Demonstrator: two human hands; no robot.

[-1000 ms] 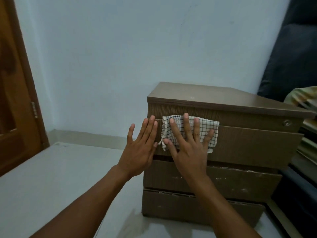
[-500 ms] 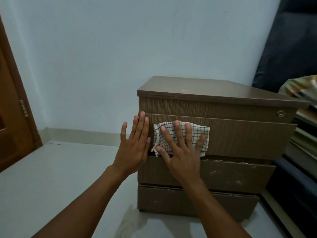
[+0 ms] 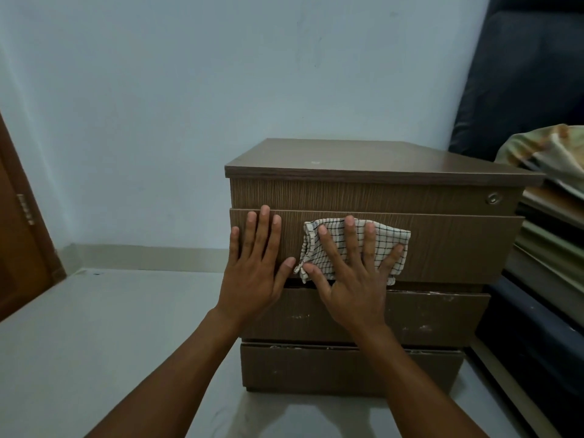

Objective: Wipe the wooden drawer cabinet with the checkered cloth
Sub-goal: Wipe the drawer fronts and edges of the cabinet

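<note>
No readable text, label, brand, number or sign shows anywhere.

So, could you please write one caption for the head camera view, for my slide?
Right hand presses a checkered cloth flat on the wooden drawer cabinet; left hand braces beside it.

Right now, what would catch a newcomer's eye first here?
Two bare hands pressed flat against the wooden drawer cabinet: the right hand spreads over a checkered cloth on the upper drawer front, the left hand beside it at the drawer's left edge.
</note>
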